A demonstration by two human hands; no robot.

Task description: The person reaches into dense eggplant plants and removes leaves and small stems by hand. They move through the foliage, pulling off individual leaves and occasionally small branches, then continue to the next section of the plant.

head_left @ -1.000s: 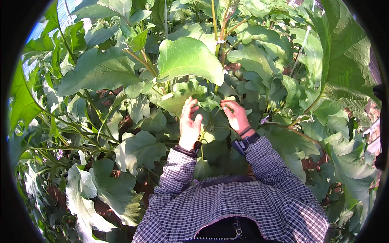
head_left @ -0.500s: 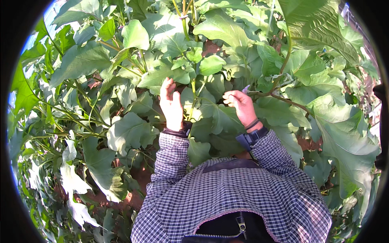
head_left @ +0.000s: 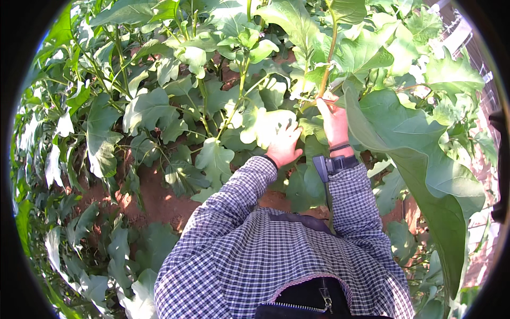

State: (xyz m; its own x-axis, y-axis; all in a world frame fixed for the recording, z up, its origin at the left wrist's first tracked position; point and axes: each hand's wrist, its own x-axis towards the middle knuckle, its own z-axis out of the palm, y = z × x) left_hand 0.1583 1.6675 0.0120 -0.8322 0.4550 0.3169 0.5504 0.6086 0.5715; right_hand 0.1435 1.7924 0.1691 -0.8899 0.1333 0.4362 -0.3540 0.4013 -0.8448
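Broad-leaved green plants, which look like eggplants, surround both hands. My right hand [head_left: 334, 122] is closed with thumb and fingers round a brownish plant stem [head_left: 330, 50] that rises away from me. Just left of it, my left hand [head_left: 285, 145] has its fingers apart, reaching against a pale sunlit leaf [head_left: 265, 126]; some fingertips are partly lost in the glare. A large drooping leaf [head_left: 419, 143] hangs beside my right wrist and forearm.
Upright green stems [head_left: 241, 80] with lobed leaves [head_left: 214, 159] stand left of my hands. Reddish-brown soil [head_left: 164, 194] shows under the foliage. Dense leaves [head_left: 85, 287] fill the lower left, and a pale strip [head_left: 478, 228] runs along the right rim.
My view has shifted to the right over the plants. My right hand has taken hold of the stem, and my left hand has moved over toward it, onto the pale leaf.
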